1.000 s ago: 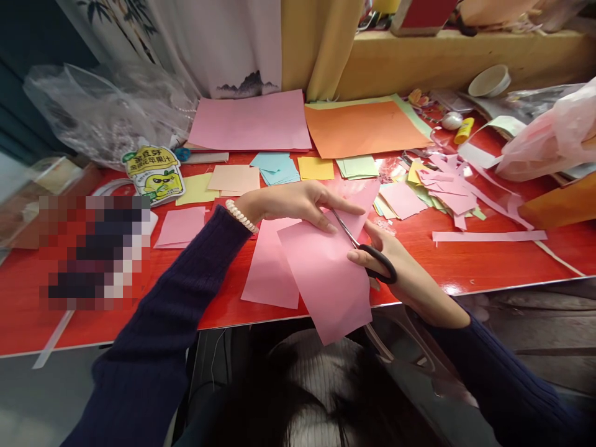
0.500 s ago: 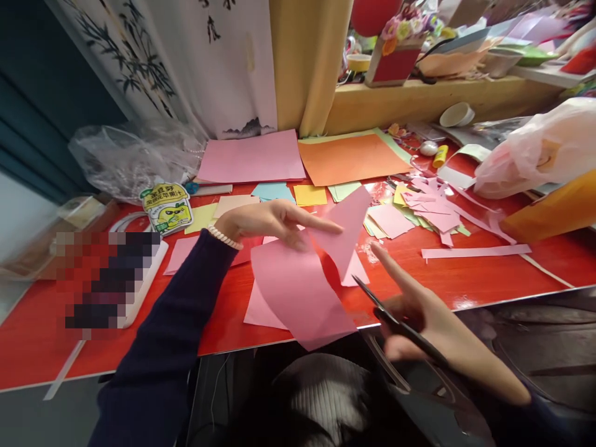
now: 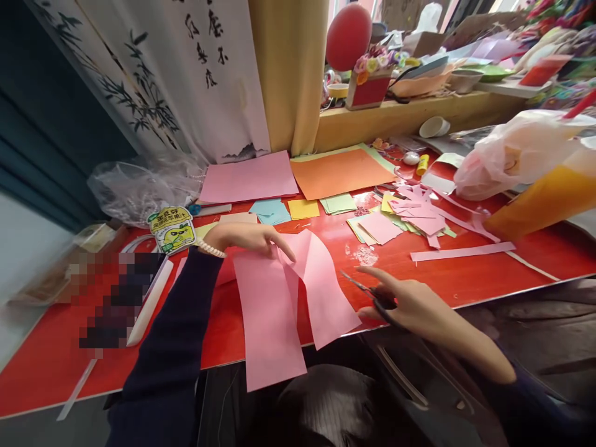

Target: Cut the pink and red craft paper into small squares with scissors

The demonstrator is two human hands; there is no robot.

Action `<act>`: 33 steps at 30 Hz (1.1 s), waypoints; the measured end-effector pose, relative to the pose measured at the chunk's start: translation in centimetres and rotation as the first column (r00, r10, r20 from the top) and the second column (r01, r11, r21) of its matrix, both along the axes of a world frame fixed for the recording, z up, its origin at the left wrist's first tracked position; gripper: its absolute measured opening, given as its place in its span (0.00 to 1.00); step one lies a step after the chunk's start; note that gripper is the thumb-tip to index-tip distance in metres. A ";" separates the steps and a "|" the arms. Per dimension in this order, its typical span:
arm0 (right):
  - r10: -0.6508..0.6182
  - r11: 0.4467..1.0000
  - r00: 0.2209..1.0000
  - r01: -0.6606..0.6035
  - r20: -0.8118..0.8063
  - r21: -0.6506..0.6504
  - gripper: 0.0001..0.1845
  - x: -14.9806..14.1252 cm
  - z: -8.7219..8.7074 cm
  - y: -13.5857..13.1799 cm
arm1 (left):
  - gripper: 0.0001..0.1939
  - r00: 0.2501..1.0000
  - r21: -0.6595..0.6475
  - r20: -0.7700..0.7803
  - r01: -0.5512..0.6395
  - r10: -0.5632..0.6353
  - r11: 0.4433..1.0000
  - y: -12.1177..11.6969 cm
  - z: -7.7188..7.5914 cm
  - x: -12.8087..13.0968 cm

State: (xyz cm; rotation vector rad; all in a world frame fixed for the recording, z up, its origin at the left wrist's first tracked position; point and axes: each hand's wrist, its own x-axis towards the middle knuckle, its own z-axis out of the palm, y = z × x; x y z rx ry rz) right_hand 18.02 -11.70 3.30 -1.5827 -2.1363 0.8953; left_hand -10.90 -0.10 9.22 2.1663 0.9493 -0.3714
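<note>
My left hand point(image 3: 249, 239) grips pink paper point(image 3: 270, 320) at its top, fingers pointing right. One strip hangs past the table's front edge, while another pink piece point(image 3: 328, 295) curves away to the right under the fingers. Whether these two are joined at the top is hidden by my hand. To the right, my right hand point(image 3: 419, 304) is closed around black-handled scissors point(image 3: 388, 310), with its index finger stretched out. The blades point up and left, apart from the paper.
Large pink point(image 3: 251, 177) and orange sheets point(image 3: 344, 172) lie at the back of the red table point(image 3: 395, 273). Small blue point(image 3: 270, 212), yellow point(image 3: 303, 209) and green squares point(image 3: 338, 203) sit before them. Pink scraps point(image 3: 421, 211), a plastic bag point(image 3: 512, 155) and an orange drink point(image 3: 540, 198) are rightward.
My right hand with the scissors has drawn away from the paper to the right. My left hand has moved left, and the pink paper has turned and now hangs in two parts.
</note>
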 end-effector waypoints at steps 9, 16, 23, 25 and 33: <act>-0.079 0.996 0.985 0.073 0.151 0.048 0.35 1.2 -2.7 1.2 | 0.17 0.992 -0.042 0.109 -0.057 0.061 0.997 -3.8 6.3 -3.6; -0.185 0.982 0.875 0.152 0.448 0.109 0.39 1.3 -3.7 1.8 | 0.08 0.885 -0.103 0.429 -0.152 0.182 0.983 -2.4 4.3 -5.7; -0.240 0.966 0.867 0.167 0.437 0.198 0.35 2.0 -4.2 1.8 | 0.12 0.794 0.001 0.570 -0.257 0.210 0.966 -0.7 -0.7 -0.2; -0.254 0.954 0.863 0.150 0.437 0.259 0.33 2.2 -4.5 1.9 | 0.15 0.857 0.040 0.489 -0.208 0.162 0.977 -1.0 -1.3 0.9; -0.179 0.898 0.879 -0.038 0.442 0.439 0.33 2.5 -6.2 2.7 | 0.19 0.946 0.327 0.289 -0.244 0.149 0.913 -4.8 -5.0 -0.5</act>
